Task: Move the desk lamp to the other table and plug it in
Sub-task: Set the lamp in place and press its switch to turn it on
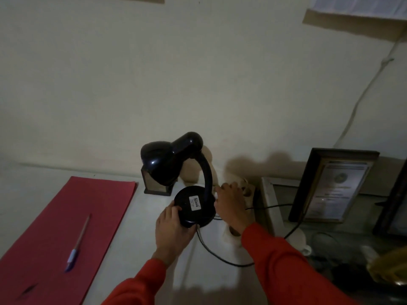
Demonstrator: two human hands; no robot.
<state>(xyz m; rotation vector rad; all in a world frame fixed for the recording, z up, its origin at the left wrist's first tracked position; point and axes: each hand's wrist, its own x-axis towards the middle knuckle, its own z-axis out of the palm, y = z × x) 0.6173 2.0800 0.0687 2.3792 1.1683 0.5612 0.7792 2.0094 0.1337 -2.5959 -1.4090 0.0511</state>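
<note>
A black desk lamp (176, 164) with a bent neck stands on the white table (141, 238); its round base (195, 205) carries a white label. My left hand (171, 230) grips the near left rim of the base. My right hand (231, 203) reaches past the base to a white power strip (247, 190) by the wall, fingers closed at a socket. Whatever it pinches there is hidden. The lamp's black cord (211, 252) loops from under the base across the table to the right.
A red paper sheet (66, 227) with a pen (77, 245) lies at left. A small dark box (154, 183) stands behind the lamp. Framed certificates (332, 188) lean on the wall at right, above a cluttered lower surface with a white cup (301, 243).
</note>
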